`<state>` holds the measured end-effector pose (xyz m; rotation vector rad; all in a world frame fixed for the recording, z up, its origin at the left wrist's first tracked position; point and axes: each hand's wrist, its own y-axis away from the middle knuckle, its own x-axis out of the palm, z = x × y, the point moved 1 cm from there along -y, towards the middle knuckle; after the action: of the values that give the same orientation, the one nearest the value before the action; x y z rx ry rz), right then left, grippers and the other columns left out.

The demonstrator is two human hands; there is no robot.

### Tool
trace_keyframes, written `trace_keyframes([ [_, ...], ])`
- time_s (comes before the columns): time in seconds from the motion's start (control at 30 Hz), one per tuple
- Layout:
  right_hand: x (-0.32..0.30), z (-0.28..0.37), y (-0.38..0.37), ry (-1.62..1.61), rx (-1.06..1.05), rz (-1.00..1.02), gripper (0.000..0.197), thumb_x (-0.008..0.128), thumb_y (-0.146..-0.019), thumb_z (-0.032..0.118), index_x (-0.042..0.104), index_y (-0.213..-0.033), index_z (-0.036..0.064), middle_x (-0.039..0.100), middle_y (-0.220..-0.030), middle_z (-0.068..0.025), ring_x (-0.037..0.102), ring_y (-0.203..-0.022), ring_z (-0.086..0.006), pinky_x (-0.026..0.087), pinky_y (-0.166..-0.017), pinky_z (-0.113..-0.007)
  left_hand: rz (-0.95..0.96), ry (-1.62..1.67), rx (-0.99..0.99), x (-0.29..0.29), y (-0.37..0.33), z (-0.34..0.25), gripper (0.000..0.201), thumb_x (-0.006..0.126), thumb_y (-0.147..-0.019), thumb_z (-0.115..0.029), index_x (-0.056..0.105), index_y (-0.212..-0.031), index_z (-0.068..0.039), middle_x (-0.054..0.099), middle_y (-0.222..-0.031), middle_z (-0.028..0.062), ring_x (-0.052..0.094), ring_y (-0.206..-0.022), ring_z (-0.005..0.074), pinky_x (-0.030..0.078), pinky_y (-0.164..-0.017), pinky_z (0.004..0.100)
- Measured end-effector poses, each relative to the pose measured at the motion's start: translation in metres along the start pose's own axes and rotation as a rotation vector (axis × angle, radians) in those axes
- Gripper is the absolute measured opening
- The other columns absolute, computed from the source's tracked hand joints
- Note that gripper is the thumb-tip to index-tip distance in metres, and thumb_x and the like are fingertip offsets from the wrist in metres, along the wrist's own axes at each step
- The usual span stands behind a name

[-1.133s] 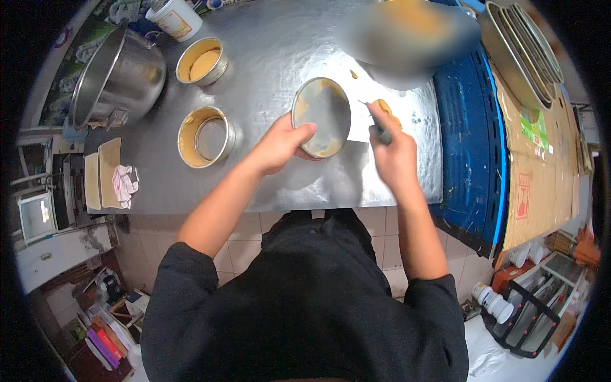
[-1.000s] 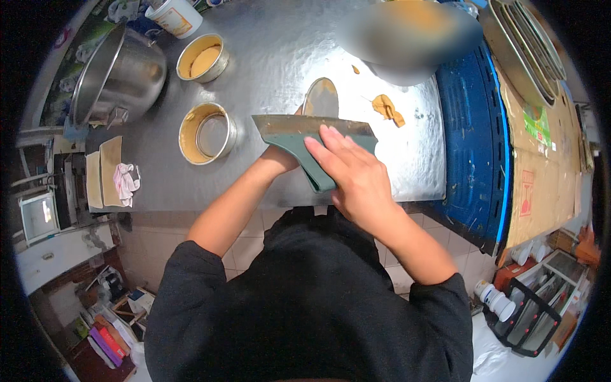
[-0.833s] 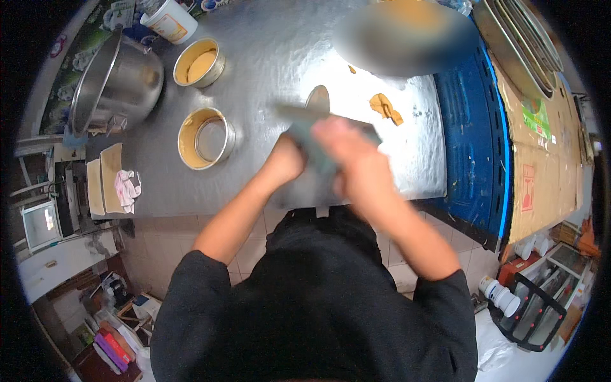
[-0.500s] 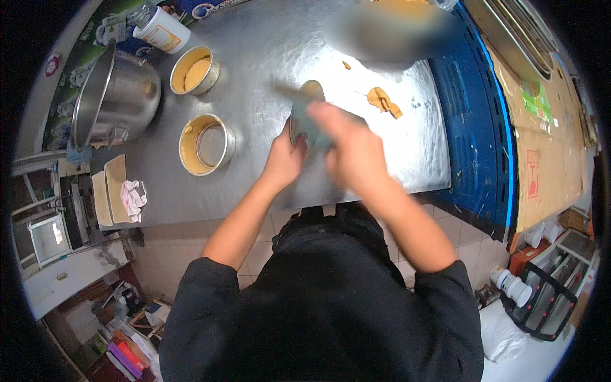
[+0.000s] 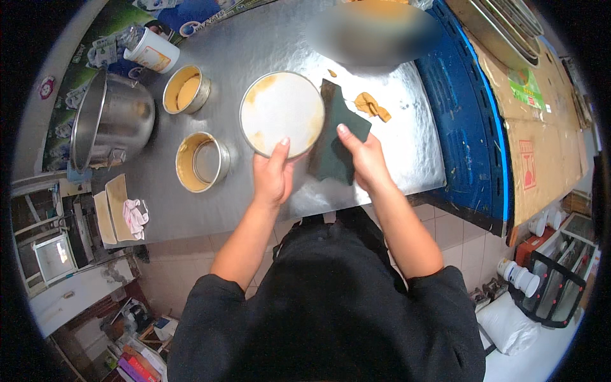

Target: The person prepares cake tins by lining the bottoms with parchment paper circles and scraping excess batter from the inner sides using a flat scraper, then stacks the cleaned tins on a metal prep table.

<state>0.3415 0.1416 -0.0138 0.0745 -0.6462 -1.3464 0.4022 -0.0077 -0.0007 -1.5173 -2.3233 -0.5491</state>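
Note:
My left hand grips the lower edge of a round pale metal disc, thumb on top. Yellowish smears mark its face; whether it is a loose plate or a tin's base I cannot tell. Held in my right hand, thumb on top, is a dark green flat piece with an uneven outline and a brownish strip along its left side. The piece is close beside the disc. To the left stand two round cake tins, the far tin and the near tin, with yellow-brown coating inside.
A large steel bowl lies tilted at the left, near a white tub. Tan scraps lie on the steel table. A blue crate and cardboard border the right side. A pink cloth rests at the front left corner.
The disc's broad face has turned up into view and moved left. My right hand, blurred in motion over it before, is now still at its right with the green piece.

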Motion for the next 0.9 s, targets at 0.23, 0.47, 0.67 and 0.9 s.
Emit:
trace_keyframes([
  [0.23,-0.001,-0.009,-0.004,-0.409,0.064,0.119,0.035,0.058,-0.083,0.007,0.049,-0.115,-0.0032,0.058,-0.106,-0.0117,0.057,-0.095,-0.0213,0.047,-0.084,-0.034,0.219,0.319,-0.233,0.007,0.007,-0.002,0.048,0.046,-0.090,-0.020,0.033,-0.131,-0.001,0.043,-0.130,0.0166,0.045,-0.118,0.0303,0.037,-0.099,0.0489],
  [0.47,-0.013,0.020,0.002,-0.136,0.039,0.134,0.032,0.061,-0.080,0.007,0.052,-0.109,-0.0031,0.060,-0.101,-0.0094,0.059,-0.087,-0.0184,0.048,-0.077,-0.031,0.518,-0.044,-0.490,-0.012,-0.015,-0.056,0.047,0.052,-0.087,-0.023,0.043,-0.123,0.006,0.056,-0.114,0.0149,0.056,-0.104,0.0222,0.044,-0.090,0.0342],
  [0.67,-0.015,0.032,-0.008,0.497,-0.149,0.097,0.023,0.061,-0.082,0.009,0.058,-0.103,-0.0011,0.063,-0.100,-0.0089,0.059,-0.088,-0.0153,0.046,-0.076,-0.027,0.426,-0.256,-0.471,-0.020,-0.010,-0.036,0.039,0.053,-0.086,-0.016,0.047,-0.120,0.000,0.057,-0.109,0.0101,0.056,-0.098,0.0179,0.048,-0.082,0.0337],
  [0.9,0.041,0.053,0.047,1.376,-1.055,0.436,0.068,0.057,-0.055,-0.008,0.053,-0.120,0.0099,0.054,-0.120,-0.0160,0.052,-0.112,-0.0287,0.044,-0.094,-0.036,0.360,-0.958,0.283,-0.034,-0.010,0.019,0.041,0.047,-0.086,-0.009,0.040,-0.126,0.000,0.053,-0.119,0.0183,0.053,-0.105,0.0265,0.041,-0.093,0.0360],
])
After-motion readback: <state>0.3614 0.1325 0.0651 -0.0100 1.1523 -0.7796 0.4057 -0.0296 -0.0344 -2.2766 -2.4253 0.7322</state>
